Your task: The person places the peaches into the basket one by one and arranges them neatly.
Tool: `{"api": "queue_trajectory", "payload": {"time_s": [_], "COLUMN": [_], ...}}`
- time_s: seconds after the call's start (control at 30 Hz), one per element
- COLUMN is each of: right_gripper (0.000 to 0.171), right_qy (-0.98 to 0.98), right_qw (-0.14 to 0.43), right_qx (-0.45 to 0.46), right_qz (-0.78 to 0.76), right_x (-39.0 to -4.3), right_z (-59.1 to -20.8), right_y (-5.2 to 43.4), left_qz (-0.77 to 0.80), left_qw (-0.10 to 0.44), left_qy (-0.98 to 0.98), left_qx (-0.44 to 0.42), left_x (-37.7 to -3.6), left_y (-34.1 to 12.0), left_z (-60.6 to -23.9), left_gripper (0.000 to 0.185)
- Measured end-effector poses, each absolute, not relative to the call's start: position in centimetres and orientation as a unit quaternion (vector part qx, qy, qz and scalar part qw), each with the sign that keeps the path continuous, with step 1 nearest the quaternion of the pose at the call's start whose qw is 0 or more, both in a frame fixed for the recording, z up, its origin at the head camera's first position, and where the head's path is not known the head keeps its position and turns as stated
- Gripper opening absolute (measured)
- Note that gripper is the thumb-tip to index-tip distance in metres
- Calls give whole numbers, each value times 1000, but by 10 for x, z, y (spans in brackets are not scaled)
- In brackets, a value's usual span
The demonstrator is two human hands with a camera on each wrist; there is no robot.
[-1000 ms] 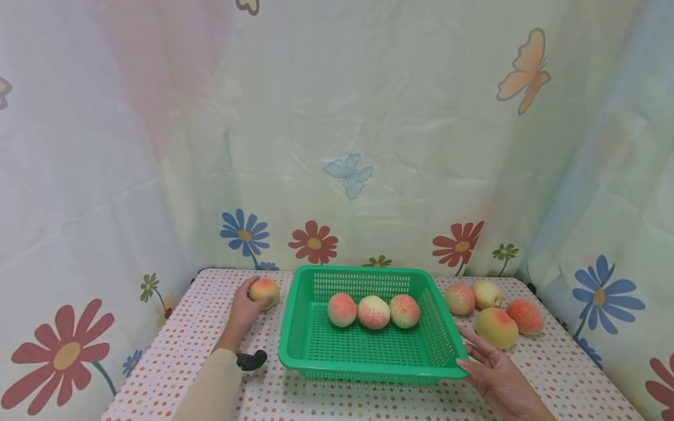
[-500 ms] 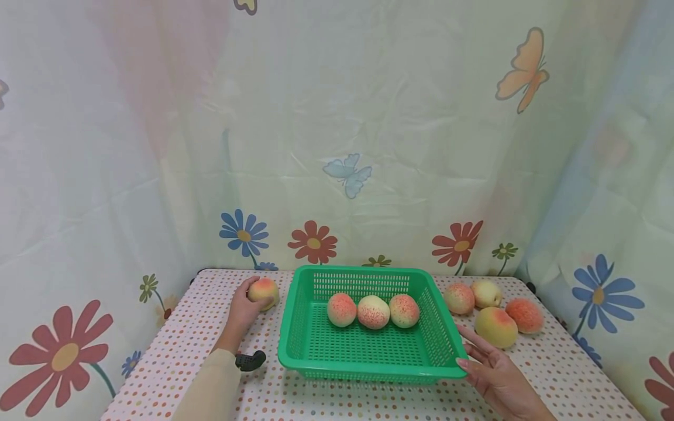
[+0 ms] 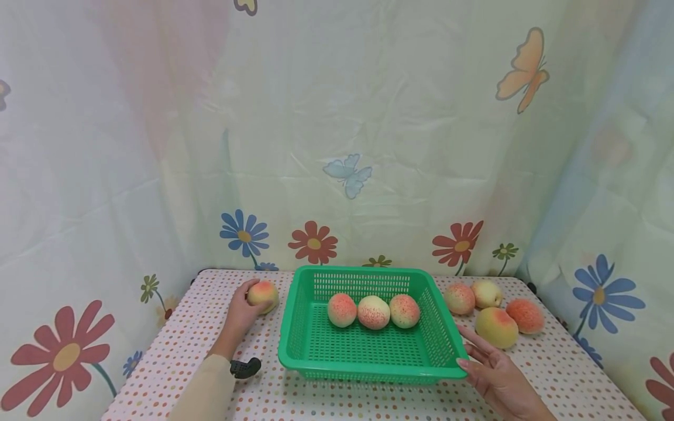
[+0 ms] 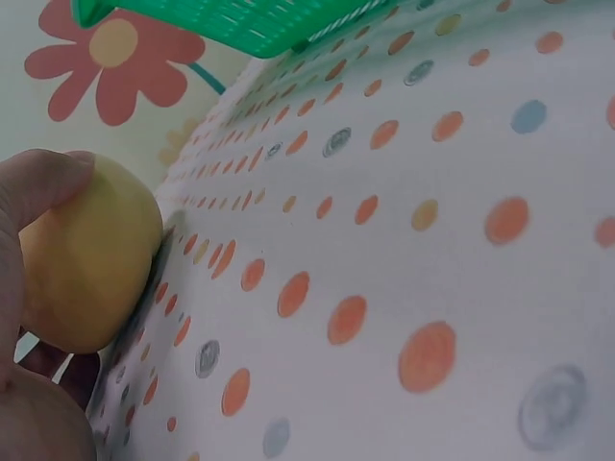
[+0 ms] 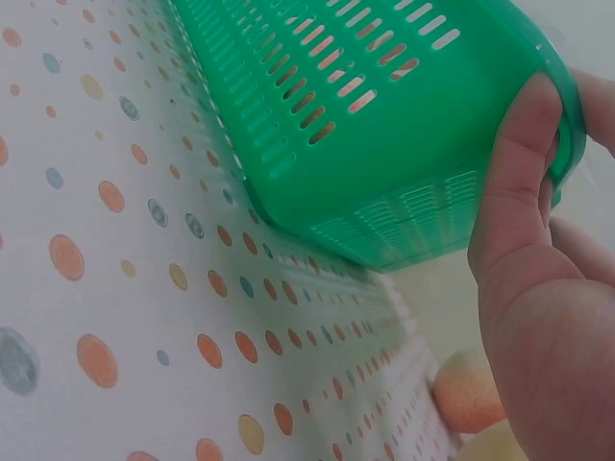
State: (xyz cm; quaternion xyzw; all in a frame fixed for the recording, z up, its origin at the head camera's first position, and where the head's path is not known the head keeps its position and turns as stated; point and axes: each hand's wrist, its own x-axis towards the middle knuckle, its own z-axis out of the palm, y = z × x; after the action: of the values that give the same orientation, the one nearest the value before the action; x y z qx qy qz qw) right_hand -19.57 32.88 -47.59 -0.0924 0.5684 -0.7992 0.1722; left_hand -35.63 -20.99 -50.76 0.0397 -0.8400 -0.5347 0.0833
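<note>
Fingers, left hand [image 3: 239,313]: curled round a round yellow-pink peach [image 3: 262,294], left of the green slotted plastic basket [image 3: 368,365].
Basket inside: three speckled peaches [image 3: 373,311] in a row.
Fingers, right hand [image 3: 495,374]: straight, thumb against basket's right near corner.
Right of basket: four loose peaches [image 3: 495,327].

A yellow-orange peach [image 3: 262,294] with a red blush rests on the dotted cloth just left of the green basket [image 3: 308,352], near its far-left corner, wrapped by fingers. The basket is a shallow, slotted rectangular tray, upright and flat; three speckled peaches [image 3: 373,311] sit in a row toward its far side.
</note>
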Motion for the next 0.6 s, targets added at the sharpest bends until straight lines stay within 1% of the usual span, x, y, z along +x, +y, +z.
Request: {"api": "queue_trajectory", "payload": {"time_s": [0.33,0.6], "right_gripper": [58,59], "right_qy": [575,569], "right_qw": [169,171], "right_qx": [-82,-91], "right_qz": [-797,-799], "right_x": [-195,-196], "right_z": [-473,-476], "right_y": [328,329], "left_qz": [-544,-538], "left_qw": [76,79], "left_qy": [-835,-839], "left_qx": [28,14], "left_x": [-346,-338], "left_y": [-212,-210], "left_z": [-506,-501], "left_gripper": [76,69]}}
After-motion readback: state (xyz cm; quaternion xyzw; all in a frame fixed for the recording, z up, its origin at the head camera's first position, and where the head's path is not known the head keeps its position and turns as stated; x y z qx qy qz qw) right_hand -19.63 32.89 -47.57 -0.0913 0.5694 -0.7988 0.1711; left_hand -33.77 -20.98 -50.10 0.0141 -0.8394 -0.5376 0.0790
